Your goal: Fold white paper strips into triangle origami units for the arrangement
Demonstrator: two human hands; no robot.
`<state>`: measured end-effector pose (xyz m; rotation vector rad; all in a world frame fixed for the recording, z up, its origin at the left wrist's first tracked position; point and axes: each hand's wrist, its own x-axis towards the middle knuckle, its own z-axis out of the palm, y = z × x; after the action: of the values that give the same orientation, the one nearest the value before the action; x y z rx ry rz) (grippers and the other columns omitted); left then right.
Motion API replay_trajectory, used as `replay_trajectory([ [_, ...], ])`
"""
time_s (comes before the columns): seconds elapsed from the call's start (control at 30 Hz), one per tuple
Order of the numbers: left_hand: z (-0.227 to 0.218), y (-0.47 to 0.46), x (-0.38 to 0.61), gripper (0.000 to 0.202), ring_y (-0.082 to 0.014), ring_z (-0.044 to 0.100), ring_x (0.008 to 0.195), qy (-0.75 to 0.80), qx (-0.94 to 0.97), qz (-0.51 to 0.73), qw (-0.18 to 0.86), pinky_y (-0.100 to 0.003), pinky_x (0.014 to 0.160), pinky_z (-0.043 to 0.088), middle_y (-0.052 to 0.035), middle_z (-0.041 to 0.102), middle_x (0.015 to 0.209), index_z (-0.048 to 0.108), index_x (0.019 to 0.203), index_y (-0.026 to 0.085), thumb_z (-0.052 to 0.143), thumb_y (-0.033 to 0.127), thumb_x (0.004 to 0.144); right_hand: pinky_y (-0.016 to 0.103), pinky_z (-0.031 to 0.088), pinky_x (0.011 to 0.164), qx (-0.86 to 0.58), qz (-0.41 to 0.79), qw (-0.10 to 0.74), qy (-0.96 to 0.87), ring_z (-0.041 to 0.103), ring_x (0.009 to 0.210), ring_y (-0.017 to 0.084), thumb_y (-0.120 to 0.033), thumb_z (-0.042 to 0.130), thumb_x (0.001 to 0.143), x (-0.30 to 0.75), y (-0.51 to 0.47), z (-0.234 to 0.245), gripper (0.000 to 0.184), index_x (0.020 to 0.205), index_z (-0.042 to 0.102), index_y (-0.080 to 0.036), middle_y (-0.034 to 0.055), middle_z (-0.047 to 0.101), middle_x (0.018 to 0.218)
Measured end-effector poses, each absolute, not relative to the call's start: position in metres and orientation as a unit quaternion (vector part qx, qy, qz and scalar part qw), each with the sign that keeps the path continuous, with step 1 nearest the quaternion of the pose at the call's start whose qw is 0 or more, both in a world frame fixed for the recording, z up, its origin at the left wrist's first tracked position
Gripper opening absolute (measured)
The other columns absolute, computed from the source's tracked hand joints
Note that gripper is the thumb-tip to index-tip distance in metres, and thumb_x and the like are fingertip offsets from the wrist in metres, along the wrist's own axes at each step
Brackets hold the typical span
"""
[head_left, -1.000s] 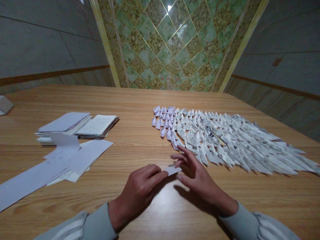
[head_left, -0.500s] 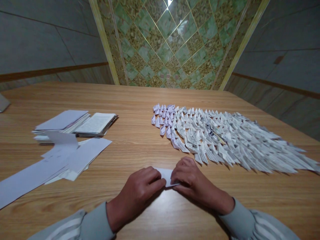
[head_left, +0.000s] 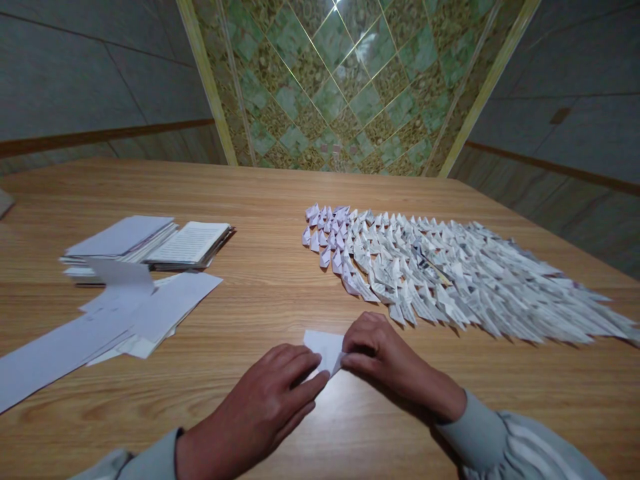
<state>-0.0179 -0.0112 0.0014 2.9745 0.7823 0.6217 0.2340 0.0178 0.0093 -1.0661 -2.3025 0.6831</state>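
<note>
A small white piece of paper [head_left: 324,343] lies on the wooden table in front of me, its lower right corner folded up. My right hand [head_left: 373,347] pinches that folded corner between thumb and fingers. At the paper's left side, my left hand [head_left: 280,387] holds it with fingertips and thumb pressed to its edge. Just beyond my hands stand many folded paper pieces [head_left: 430,280] with pointed tips, packed in rows. Those at the left end of the rows are plain lilac-white; the others look printed.
Stacks of paper [head_left: 120,237] and printed sheets [head_left: 193,243] sit at the left. Nearer to me, loose white sheets and strips [head_left: 165,307] overlap, one bent upright. The wooden table [head_left: 260,293] reaches back toward a tiled wall [head_left: 330,100].
The paper's lower right corner has been lifted and folded. My left hand has shifted down and left, showing more of the paper, while my right hand keeps its pinch.
</note>
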Motion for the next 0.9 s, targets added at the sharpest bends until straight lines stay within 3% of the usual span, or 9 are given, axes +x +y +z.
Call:
replay_trajectory([
  [0.2,0.005,-0.014,-0.018,0.031,-0.0304,0.064,0.105,0.248,0.95,0.189,0.004,-0.048,0.088,0.054,-0.0152,0.071,0.118,0.06,0.128,0.011,0.047,0.017,0.101,0.032,0.035,0.078,-0.475,0.238,0.238,-0.813,0.058,0.079,0.018,-0.017,0.091,0.072,0.223,0.025,0.008,0.02,0.073,0.071,-0.016,-0.001,0.066,0.074],
  [0.37,0.006,-0.018,-0.016,0.031,-0.0307,0.062,0.106,0.26,0.946,0.192,0.013,-0.049,0.091,0.053,-0.0148,0.071,0.119,0.06,0.127,0.011,0.048,0.014,0.099,0.033,0.032,0.08,-0.492,0.226,0.22,-0.811,0.058,0.081,0.018,-0.021,0.092,0.071,0.218,0.026,0.01,0.019,0.073,0.073,-0.019,-0.0017,0.067,0.073],
  [0.53,0.009,-0.018,-0.013,0.041,-0.0296,0.062,0.104,0.256,0.952,0.165,0.025,-0.048,0.09,0.052,-0.0135,0.07,0.116,0.052,0.138,0.013,0.047,0.011,0.097,0.033,0.03,0.082,-0.507,0.218,0.204,-0.809,0.058,0.084,0.018,-0.023,0.091,0.073,0.216,0.027,0.01,0.02,0.071,0.072,-0.018,-0.0018,0.068,0.074],
  [0.9,0.001,-0.02,-0.012,0.043,-0.0314,0.058,0.106,0.261,0.951,0.164,0.004,-0.049,0.09,0.051,-0.0145,0.069,0.117,0.059,0.131,0.012,0.05,0.004,0.09,0.032,0.03,0.08,-0.506,0.186,0.184,-0.822,0.056,0.086,0.02,-0.026,0.088,0.078,0.213,0.023,0.014,0.02,0.074,0.07,-0.018,-0.0004,0.068,0.078],
])
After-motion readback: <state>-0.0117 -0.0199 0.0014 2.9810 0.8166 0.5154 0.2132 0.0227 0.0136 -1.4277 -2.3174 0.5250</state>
